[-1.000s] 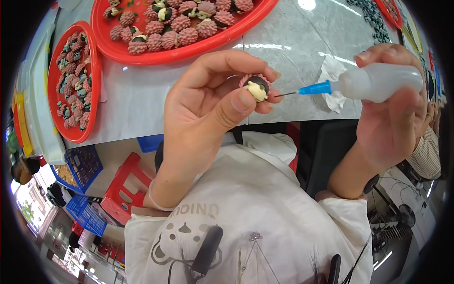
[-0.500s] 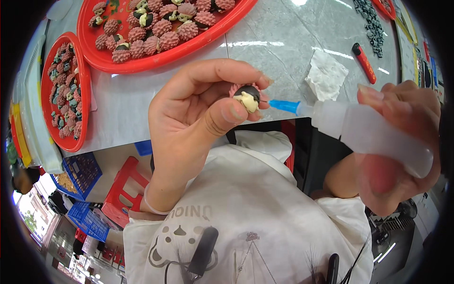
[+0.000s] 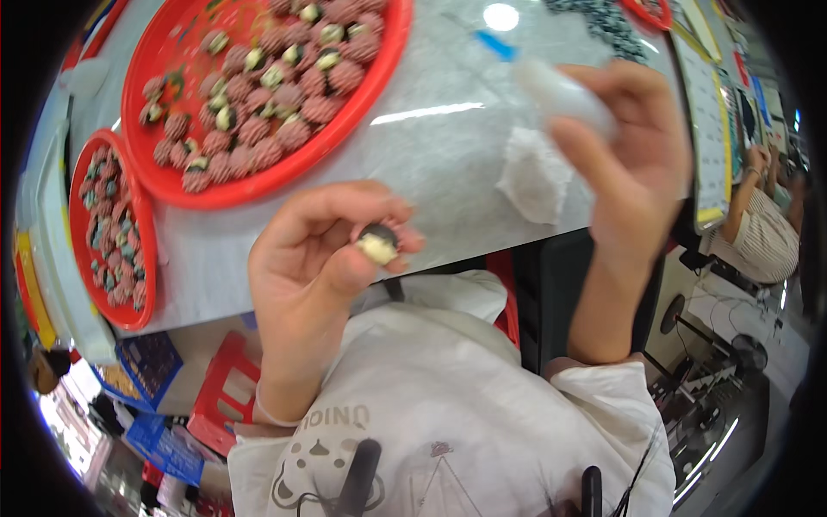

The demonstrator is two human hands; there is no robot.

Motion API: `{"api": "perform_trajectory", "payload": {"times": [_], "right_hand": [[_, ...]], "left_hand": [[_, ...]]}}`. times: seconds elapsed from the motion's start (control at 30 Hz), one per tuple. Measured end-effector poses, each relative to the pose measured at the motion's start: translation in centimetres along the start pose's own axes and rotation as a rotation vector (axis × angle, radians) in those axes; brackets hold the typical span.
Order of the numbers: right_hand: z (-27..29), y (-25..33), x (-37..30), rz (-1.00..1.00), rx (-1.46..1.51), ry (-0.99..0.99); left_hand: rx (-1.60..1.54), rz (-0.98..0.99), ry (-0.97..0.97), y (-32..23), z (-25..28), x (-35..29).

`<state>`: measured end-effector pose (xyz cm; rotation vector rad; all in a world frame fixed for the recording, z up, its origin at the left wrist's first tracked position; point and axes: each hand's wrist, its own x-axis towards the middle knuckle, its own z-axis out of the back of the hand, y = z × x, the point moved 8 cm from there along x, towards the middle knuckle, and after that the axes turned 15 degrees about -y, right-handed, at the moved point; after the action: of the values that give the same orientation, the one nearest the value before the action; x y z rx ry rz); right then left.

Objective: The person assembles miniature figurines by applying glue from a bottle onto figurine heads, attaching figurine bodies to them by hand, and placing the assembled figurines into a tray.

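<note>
Between the thumb and fingers of my left hand (image 3: 297, 267) is a small pink figurine (image 3: 377, 246) with a ridged back, a dark band and a cream-coloured front. It is held above the near edge of the table. My right hand (image 3: 637, 146) is wrapped round a translucent white squeeze bottle (image 3: 568, 99), which is blurred by motion. The bottle's blue needle tip (image 3: 497, 46) points to the far left, well apart from the figurine. A crumpled white tissue (image 3: 534, 177) lies on the table just below the bottle.
A large red tray (image 3: 215, 201) at the far left bears many similar pink pieces. Left of it stands a smaller red tray (image 3: 152, 258) of pink and bluish pieces. Small dark parts (image 3: 603, 30) lie at the back right. Another person's arm (image 3: 741, 198) shows at far right.
My right hand has drawn the bottle away from the figurine, up toward the far side of the table. My left hand, still holding the figurine, sits lower and further left in view. The view has shifted.
</note>
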<state>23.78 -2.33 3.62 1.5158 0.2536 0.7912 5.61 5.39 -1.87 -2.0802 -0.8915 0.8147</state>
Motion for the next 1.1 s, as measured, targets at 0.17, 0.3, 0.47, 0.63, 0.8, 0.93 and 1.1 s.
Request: {"api": "perform_trajectory", "payload": {"times": [0.17,0.3,0.47,0.63,0.8,0.93,1.1], "right_hand": [[-2.9,-1.9,0.2,0.168,-0.383,0.134],[-1.3,-1.6,1.5,0.218,-0.446,0.223],[6.9,-3.7,6.2,0.267,-0.860,-0.129],[4.4,-2.1,5.2,0.437,-0.847,-0.007],[3.7,-2.3,2.3,-0.259,0.113,-0.035],[1.4,-1.3,0.0,-0.306,0.452,0.162],[-0.4,-1.2,-2.0,-0.500,0.442,0.220]], "left_hand": [[0.099,-0.035,-0.009,-0.3,-0.2,-0.1],[0.113,-0.049,-0.022,-0.5,0.2,0.3],[0.114,-0.067,-0.038,-1.0,0.1,0.5],[0.120,-0.050,-0.029,-1.0,-0.1,0.4],[0.098,-0.025,-0.032,-0.9,0.3,0.4],[0.046,-0.009,0.008,-0.9,-0.4,0.2],[-0.011,0.023,0.034,-0.8,-1.0,-0.1]]}}
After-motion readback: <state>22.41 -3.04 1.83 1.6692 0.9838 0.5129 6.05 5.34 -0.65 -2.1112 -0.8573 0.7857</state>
